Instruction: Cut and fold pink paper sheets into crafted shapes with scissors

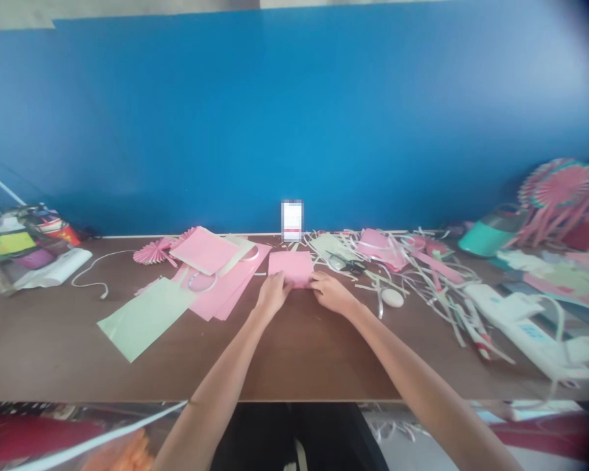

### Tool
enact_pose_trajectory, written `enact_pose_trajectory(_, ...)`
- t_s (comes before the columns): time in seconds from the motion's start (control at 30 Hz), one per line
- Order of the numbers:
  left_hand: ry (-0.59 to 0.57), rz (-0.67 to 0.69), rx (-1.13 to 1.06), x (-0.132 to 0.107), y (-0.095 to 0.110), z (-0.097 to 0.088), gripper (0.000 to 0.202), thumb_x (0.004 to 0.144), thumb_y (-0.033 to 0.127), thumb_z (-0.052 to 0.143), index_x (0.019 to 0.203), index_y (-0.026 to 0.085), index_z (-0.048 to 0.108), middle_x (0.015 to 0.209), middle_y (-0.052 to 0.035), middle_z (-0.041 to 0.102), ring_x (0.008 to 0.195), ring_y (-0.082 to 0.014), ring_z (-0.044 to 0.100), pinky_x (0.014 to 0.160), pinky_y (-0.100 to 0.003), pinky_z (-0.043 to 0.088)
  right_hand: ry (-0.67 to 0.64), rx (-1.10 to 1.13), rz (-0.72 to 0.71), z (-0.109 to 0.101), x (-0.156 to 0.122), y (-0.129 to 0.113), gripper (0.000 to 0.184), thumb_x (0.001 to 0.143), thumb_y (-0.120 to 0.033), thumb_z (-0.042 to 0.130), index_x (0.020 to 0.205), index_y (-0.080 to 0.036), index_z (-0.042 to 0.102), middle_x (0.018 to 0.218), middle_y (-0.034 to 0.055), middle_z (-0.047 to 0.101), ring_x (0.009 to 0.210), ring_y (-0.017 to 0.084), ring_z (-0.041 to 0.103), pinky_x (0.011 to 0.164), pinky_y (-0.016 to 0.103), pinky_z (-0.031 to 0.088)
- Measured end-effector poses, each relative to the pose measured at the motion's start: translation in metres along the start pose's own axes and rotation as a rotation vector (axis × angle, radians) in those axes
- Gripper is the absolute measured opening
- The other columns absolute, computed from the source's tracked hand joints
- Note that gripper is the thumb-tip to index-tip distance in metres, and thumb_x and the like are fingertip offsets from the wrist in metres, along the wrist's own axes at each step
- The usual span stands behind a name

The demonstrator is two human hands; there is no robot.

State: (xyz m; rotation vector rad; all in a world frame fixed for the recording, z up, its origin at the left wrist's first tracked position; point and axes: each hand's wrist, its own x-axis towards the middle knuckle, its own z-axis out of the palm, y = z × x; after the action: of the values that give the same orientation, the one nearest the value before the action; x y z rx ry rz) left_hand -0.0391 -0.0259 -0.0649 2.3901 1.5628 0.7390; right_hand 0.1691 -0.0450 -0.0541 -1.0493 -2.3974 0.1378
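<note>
A small sheet of pink paper (290, 263) lies in front of me on the brown table. My left hand (273, 292) grips its near left corner, fingers closed. At the near right corner my right hand (330, 292) has its fingers pinched on the same sheet. The fingertips partly cover the near edge of the paper. Just beyond it stands a phone (292, 221) with a lit, blurred screen, against the blue wall.
Pink sheets (206, 250), a pale green sheet (144, 317) and a folded pink rosette (153, 251) lie left. To the right are paper strips (425, 281), scissors (346, 261), a white oval object (392, 298), a power strip (525, 327) and a teal container (488, 237).
</note>
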Motion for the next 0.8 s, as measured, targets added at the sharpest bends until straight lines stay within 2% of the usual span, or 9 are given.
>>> enact_pose_trajectory(0.13,-0.012,0.046,-0.046,-0.002,-0.004,-0.004,0.018,0.091,0.035,0.046,0.083,0.019,0.049,0.077,-0.0037,0.059,0.074,-0.0186,0.057,0.066,-0.028,0.041,0.025,-0.012,0.001,0.001,-0.001,0.001,0.033,0.073,0.003,0.044,0.082,-0.018,0.069,0.095,0.0069,0.062,0.095,0.019,0.056,0.088,0.032,0.046)
enact_pose_trajectory(0.27,0.000,0.077,-0.196,-0.003,-0.008,-0.011,0.009,0.087,0.024,0.050,0.095,0.020,0.052,0.091,-0.0046,0.060,0.082,-0.0172,0.058,0.074,-0.029,0.044,0.035,-0.022,0.003,0.000,-0.002,0.000,0.032,0.074,0.002,0.045,0.085,-0.018,0.067,0.098,0.0072,0.063,0.098,0.019,0.056,0.088,0.033,0.046)
enact_pose_trajectory(0.47,-0.051,0.066,-0.339,0.002,-0.017,-0.017,0.010,0.081,0.013,0.054,0.087,0.018,0.060,0.086,-0.0043,0.059,0.078,-0.0152,0.058,0.076,-0.029,0.047,0.038,-0.029,-0.012,-0.001,-0.001,-0.001,0.026,0.084,-0.003,0.045,0.091,-0.017,0.065,0.097,0.0081,0.062,0.097,0.019,0.056,0.087,0.033,0.045)
enact_pose_trajectory(0.6,-0.047,0.051,-0.349,0.002,-0.018,-0.017,0.013,0.080,0.010,0.053,0.088,0.017,0.061,0.088,-0.0048,0.059,0.079,-0.0153,0.058,0.077,-0.029,0.047,0.033,-0.058,-0.012,0.000,0.001,-0.001,0.017,0.091,-0.016,0.047,0.094,-0.017,0.064,0.095,0.0083,0.061,0.096,0.020,0.056,0.086,0.033,0.045)
enact_pose_trajectory(0.73,-0.045,0.127,-0.269,-0.002,-0.012,-0.017,0.006,0.083,0.022,0.056,0.086,0.018,0.060,0.090,-0.0056,0.058,0.081,-0.0170,0.056,0.077,-0.030,0.047,-0.014,-0.120,0.000,0.000,0.006,-0.002,0.017,0.094,-0.023,0.047,0.093,-0.017,0.063,0.092,0.0072,0.060,0.092,0.019,0.055,0.083,0.032,0.045)
enact_pose_trajectory(0.8,-0.019,0.165,-0.197,-0.002,-0.007,-0.017,0.013,0.083,0.030,0.058,0.083,0.018,0.059,0.090,-0.0058,0.058,0.083,-0.0187,0.055,0.077,-0.031,0.046,-0.043,-0.186,0.011,0.000,0.008,-0.003,0.018,0.094,-0.020,0.045,0.092,-0.017,0.062,0.092,0.0070,0.059,0.091,0.018,0.054,0.081,0.029,0.045)
